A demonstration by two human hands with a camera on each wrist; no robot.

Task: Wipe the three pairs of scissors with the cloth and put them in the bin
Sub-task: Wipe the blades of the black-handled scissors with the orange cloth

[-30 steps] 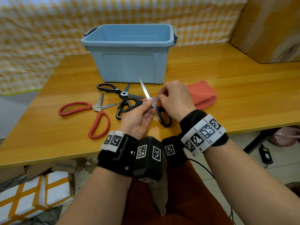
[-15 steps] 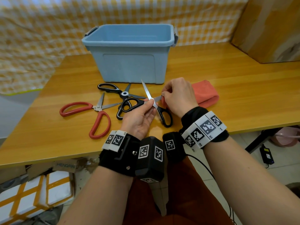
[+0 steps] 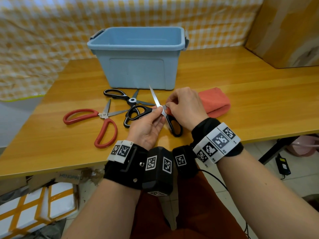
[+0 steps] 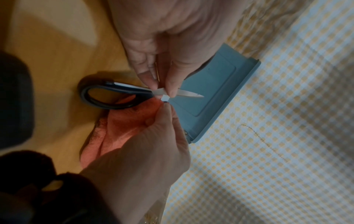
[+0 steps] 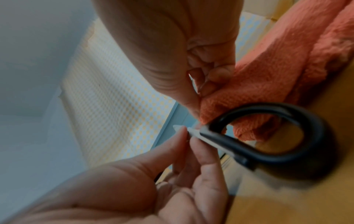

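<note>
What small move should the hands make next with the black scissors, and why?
Probably slide the cloth along the blade toward its tip. The left hand pinches the open black scissors near the pivot, the right hand pinches cloth against the other blade, and the bin looks empty.

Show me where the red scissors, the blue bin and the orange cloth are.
red scissors [image 3: 104, 116]: head view, on the pivot.
blue bin [image 3: 136, 73]: head view, on the front wall.
orange cloth [image 3: 214, 100]: head view, on the folded top.

Glossy wood table [image 3: 241, 94], matt plastic bin [image 3: 138, 73], nubbly cloth [image 3: 215, 102].
</note>
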